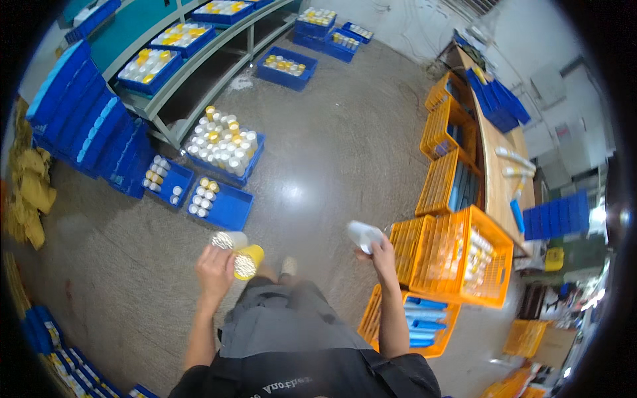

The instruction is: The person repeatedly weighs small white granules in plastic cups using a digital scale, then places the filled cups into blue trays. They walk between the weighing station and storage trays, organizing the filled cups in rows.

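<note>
My left hand (213, 270) is closed round two short cylinders held side by side. One is a yellow cylinder (254, 254), the other a white cylinder (237, 239); their near ends look pale and speckled, as if packed with many thin pieces. Off to the right, my right hand (382, 257) grips a whitish cylinder (365, 233), smeared by motion, above the floor beside the orange crates. Beyond my left hand a blue tray (232, 211) on the floor holds several white and yellow cylinders along its left side. Another blue tray (178, 175) next to it is partly filled too.
A heaped blue tray (257, 158) sits behind these two. Tall stacked blue trays (93, 126) and a metal rack (222, 86) stand at left. On the right are an orange crate (497, 292) of white cylinders, another orange crate (446, 335) with blue tubes, and a wooden table (494, 179).
</note>
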Tool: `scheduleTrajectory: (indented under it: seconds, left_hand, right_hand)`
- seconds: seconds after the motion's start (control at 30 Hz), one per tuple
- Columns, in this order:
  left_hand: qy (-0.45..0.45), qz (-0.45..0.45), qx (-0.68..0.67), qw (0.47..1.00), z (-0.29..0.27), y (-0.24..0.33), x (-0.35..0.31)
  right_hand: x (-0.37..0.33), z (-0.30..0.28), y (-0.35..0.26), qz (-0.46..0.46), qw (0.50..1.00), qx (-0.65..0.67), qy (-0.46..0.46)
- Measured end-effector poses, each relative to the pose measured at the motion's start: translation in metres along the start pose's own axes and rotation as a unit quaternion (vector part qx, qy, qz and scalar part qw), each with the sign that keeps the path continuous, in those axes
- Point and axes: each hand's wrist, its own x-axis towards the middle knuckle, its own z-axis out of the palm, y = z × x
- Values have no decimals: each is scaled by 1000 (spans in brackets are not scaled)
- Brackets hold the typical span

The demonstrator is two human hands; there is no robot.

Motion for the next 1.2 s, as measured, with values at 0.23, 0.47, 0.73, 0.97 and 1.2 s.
scheduleTrajectory:
  seconds: [0.23, 0.47, 0.73, 0.97, 1.2]
  left_hand:
    - [33, -56, 39, 997, 94, -92, 244]
    - [44, -30, 40, 998, 188, -158, 522]
    - [5, -43, 26, 999, 301, -236, 794]
    - [29, -106, 95, 989, 374, -296, 994]
    - [98, -145, 101, 979, 410, -381, 1137]
  right_hand:
    - [343, 107, -177, -108, 978, -61, -170]
    - [575, 120, -268, 20, 991, -67, -117]
    - [868, 108, -351, 72, 989, -97, -84]
    - [1144, 232, -453, 31, 974, -115, -193]
    - [1343, 386, -540, -18, 948, -137, -286]
